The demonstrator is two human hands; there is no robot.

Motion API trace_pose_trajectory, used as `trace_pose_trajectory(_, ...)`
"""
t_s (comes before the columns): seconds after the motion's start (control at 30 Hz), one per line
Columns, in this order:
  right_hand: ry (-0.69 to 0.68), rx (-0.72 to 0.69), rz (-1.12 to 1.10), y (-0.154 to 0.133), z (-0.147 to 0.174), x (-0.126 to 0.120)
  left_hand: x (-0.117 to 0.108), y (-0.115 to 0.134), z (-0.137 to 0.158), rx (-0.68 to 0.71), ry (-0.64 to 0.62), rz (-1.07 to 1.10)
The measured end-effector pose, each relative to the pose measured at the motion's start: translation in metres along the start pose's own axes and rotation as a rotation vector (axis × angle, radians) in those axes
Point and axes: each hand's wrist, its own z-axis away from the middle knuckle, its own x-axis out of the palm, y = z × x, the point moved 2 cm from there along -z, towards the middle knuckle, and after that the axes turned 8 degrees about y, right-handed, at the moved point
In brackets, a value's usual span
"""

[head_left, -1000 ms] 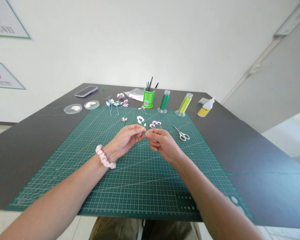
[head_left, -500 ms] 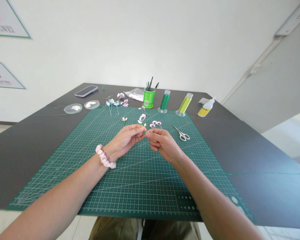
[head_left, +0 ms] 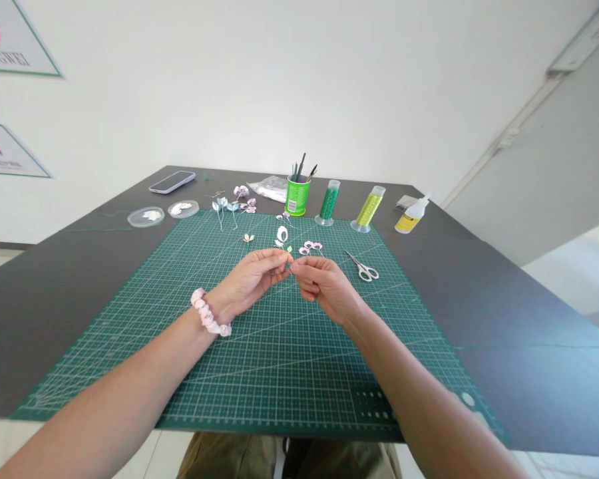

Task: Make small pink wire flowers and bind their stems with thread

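Note:
Fingertips of my left hand (head_left: 259,271) pinch the stem of a small craft flower (head_left: 282,234), which has a pale pink looped petal and light green leaves. Right beside it, my right hand (head_left: 322,279) is closed in a pinch at the lower stem; whether it grips the stem itself or a fine thread is hidden. Both hands hover over the green cutting mat (head_left: 279,372). Behind them lie several pink looped petals (head_left: 311,247) on wires and a small cream flower piece (head_left: 248,237).
White-handled scissors (head_left: 365,268) lie right of my hands. Farther back stand a green can (head_left: 297,196) of tools, a dark green thread spool (head_left: 329,203), a yellow-green spool (head_left: 368,209) and a glue bottle (head_left: 412,215). Blue flowers (head_left: 221,205), shallow dishes (head_left: 146,217) and a phone (head_left: 172,181) sit left.
The pink petal of the held flower has turned slightly and shifted a little left. Both hands stay in nearly the same place, still pinching.

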Motion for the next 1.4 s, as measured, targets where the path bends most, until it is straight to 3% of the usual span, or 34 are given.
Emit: trace_pose_trajectory(1.4,-0.045,0.013,0.018,-0.0012,0.0025,0.0054,0.0014,-0.0046,0.0003,-0.015,-0.035,0.008)
